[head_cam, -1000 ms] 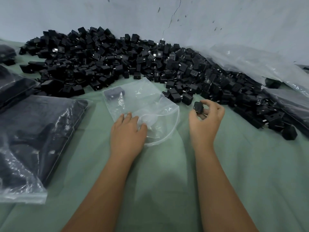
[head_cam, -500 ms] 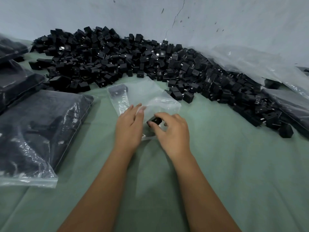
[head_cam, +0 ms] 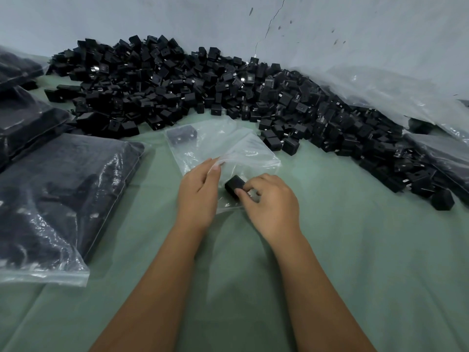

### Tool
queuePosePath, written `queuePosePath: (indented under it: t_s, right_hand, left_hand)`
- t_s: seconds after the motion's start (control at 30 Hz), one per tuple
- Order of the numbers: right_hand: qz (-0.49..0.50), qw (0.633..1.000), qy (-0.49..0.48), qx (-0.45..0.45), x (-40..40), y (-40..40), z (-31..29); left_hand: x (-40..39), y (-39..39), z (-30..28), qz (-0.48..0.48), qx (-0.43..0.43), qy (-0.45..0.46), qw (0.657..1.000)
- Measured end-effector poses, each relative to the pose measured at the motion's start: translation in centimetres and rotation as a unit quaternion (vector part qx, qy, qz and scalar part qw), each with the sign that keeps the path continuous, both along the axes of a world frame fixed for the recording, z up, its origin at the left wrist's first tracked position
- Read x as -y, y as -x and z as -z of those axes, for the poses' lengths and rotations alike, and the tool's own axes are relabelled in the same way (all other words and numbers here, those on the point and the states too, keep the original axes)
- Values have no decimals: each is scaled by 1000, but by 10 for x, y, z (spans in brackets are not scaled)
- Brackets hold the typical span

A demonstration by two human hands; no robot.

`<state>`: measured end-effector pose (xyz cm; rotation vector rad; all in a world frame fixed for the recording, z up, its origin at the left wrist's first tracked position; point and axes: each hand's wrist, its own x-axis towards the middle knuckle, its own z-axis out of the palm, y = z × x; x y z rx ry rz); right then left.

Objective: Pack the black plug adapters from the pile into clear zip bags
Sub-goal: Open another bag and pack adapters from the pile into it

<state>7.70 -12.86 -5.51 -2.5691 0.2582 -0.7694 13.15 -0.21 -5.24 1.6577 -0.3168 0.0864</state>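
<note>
Head view. The left hand pinches the upper lip of a clear zip bag between thumb and fingers, lifting its mouth off the green cloth that covers the worktop. The right hand grips one black plug adapter with curled fingers, at the bag's mouth and just beside the left thumb. Another adapter already lies inside the bag at its far closed end. The pile of black plug adapters stretches along the far side of the cloth against a grey wall, touching the bag's far right corner. Filled, sealed bags lie to the left; loose clear plastic sheeting covers the pile's right end. A single adapter sits apart at the right
</note>
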Motion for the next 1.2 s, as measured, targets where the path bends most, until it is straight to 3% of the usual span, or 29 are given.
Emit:
queuePosePath:
  t_s: [0.17,0.3,0.4,0.6,0.9,1.1,1.2]
  right_hand:
    - [-43,997,59,19,-3,4,-3]
    - [-30,994,103,-5,-4,4,-5]
    - [-18,995,94,2,-5,6,-8]
    - [-21,990,131,-42,-3,6,-10]
    - [-17,989,141,-34,-6,6,-12]
    - [-52,987,150,-19,-7,1,-8]
    - [-76,983,141,-95,-12,-10,-12]
  left_hand:
    - [1,0,-1,0,-18,11,1000]
    - [2,-3,6,13,41,-13,999]
    - [3,-4,7,-2,62,-52,997]
    - [2,-5,6,-15,47,-30,998]
    - [2,-2,3,-1,42,-39,998]
    - [3,5,-1,36,142,-151,978]
    - [8,12,-5,51,170,-182,967]
